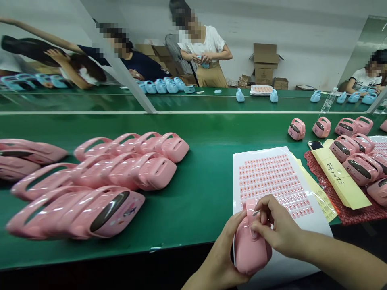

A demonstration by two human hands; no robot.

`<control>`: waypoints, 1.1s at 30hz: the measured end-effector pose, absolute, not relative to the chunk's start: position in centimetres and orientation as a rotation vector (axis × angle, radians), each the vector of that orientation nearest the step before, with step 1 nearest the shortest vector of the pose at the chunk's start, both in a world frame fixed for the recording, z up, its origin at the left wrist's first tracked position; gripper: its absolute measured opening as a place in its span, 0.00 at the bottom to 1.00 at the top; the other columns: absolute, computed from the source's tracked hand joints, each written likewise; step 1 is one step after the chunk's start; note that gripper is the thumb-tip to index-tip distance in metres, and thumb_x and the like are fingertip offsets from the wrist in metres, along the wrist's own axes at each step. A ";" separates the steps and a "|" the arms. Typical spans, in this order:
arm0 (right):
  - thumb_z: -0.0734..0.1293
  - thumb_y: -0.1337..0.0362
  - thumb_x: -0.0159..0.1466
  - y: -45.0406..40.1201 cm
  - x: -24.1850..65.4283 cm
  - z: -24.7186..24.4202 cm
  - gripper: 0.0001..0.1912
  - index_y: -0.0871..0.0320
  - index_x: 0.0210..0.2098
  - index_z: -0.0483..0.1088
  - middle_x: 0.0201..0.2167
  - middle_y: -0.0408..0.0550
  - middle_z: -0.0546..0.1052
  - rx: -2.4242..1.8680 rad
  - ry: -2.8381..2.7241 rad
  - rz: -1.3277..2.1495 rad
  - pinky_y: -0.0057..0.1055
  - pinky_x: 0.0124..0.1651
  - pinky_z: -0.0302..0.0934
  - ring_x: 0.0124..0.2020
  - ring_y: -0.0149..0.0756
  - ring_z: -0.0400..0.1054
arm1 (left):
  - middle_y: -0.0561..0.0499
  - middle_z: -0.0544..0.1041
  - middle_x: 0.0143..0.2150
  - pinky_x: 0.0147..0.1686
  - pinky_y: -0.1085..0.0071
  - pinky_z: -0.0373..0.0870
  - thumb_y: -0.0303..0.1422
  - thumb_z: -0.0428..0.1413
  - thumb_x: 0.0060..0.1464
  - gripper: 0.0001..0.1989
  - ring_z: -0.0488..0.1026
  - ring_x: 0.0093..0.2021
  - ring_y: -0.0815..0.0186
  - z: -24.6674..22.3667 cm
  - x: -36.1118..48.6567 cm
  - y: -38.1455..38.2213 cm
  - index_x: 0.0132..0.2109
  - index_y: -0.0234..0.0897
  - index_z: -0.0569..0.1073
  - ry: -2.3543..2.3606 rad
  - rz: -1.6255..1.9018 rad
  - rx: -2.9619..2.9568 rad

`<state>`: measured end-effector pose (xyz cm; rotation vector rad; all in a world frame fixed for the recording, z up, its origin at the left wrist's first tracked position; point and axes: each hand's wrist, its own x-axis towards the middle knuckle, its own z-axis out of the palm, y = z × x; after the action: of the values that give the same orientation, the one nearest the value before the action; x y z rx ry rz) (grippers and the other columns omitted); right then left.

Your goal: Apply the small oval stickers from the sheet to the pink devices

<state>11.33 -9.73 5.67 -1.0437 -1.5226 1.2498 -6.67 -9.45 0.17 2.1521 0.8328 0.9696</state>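
My left hand (225, 251) is wrapped round a pink plastic device with a loop handle (251, 253), held tilted at the table's front edge. Thumb and fingers of my right hand (273, 225) are pinched together against the device near its handle. A small, thin greyish piece shows at these fingertips; its kind I cannot make out. An oval mark sits on the pink shell by the thumb. Under both hands lies a white sheet (263, 169) bearing rows of small pink oval stickers.
Rows of similar pink devices (154, 171) stand at left, more (361, 167) at right beside yellow paper (341, 179), a phone (314, 145) and red bubble wrap (320, 173). Blue devices (171, 85) line the far side, where several people work. A slanted post (121, 60) rises at left.
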 end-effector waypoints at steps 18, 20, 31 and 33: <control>0.54 0.77 0.64 -10.8 13.7 5.2 0.34 0.52 0.65 0.35 0.55 0.56 0.67 -0.710 -2.024 0.371 0.42 0.54 0.63 0.57 0.40 0.63 | 0.42 0.65 0.60 0.50 0.52 0.67 0.27 0.65 0.34 0.53 0.68 0.54 0.47 -0.2 -6.9 -9.9 0.64 0.52 0.46 0.864 0.997 2.078; 0.54 0.77 0.64 -11.0 13.8 5.1 0.36 0.51 0.65 0.34 0.50 0.54 0.72 -0.679 -2.017 0.426 0.41 0.51 0.66 0.50 0.39 0.70 | 0.41 0.65 0.60 0.50 0.52 0.67 0.27 0.66 0.33 0.54 0.68 0.55 0.46 -0.4 -7.0 -10.0 0.64 0.52 0.47 0.850 0.996 2.072; 0.54 0.77 0.62 -10.5 14.0 3.7 0.37 0.51 0.65 0.31 0.52 0.55 0.71 -0.628 -2.129 0.582 0.41 0.53 0.63 0.54 0.38 0.66 | 0.41 0.67 0.59 0.50 0.53 0.68 0.28 0.66 0.30 0.54 0.69 0.54 0.46 -3.4 -6.9 -10.0 0.64 0.48 0.49 0.862 1.080 2.009; 0.55 0.76 0.62 -10.8 14.2 3.7 0.36 0.51 0.64 0.33 0.53 0.56 0.69 -0.714 -2.051 0.595 0.44 0.54 0.62 0.54 0.40 0.66 | 0.41 0.67 0.59 0.50 0.53 0.68 0.29 0.66 0.31 0.54 0.69 0.54 0.46 -3.3 -6.8 -9.9 0.64 0.48 0.49 0.885 1.097 2.044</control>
<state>14.16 -10.85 3.70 -0.7140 -2.0512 0.5946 -6.81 -9.95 -3.30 2.0439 0.8854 1.0966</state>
